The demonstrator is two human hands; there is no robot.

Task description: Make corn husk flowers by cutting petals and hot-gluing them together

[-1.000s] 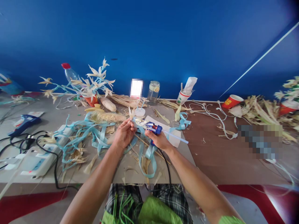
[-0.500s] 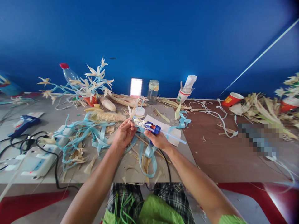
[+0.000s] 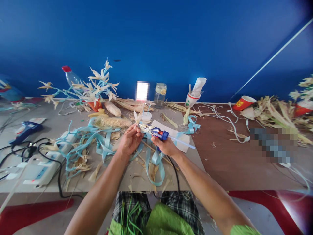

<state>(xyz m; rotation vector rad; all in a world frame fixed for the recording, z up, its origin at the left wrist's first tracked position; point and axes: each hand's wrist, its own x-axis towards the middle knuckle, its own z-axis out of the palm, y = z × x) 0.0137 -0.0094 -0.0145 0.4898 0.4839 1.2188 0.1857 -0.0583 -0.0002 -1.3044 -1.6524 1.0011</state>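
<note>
Between the fingertips of my left hand [image 3: 130, 138] is a small corn-husk flower [image 3: 137, 117], its pale petals pointing up. My right hand [image 3: 164, 145] is wrapped round a blue hot glue gun [image 3: 160, 133], with a clear glue stick [image 3: 184, 143] jutting from its back end. The gun's nozzle end reaches the flower's base; whether they touch I cannot tell. Wisps of husk cling along the gun's front. Light-blue ribbon [image 3: 158, 169] hangs in loops beneath both hands, among husk scraps. A white sheet of paper [image 3: 171, 130] lies behind the gun.
Husk flowers on blue stems [image 3: 100, 78] stand in a red cup at the back left. A second glue gun [image 3: 25, 130] and a power strip [image 3: 49, 163] with black cords lie left. At the back are a clear jar [image 3: 160, 94], a tipped red cup [image 3: 244, 102] and white cables [image 3: 232, 127].
Almost nothing differs. Both hands keep their hold on the flower and the glue gun, and the view has shifted very slightly.
</note>
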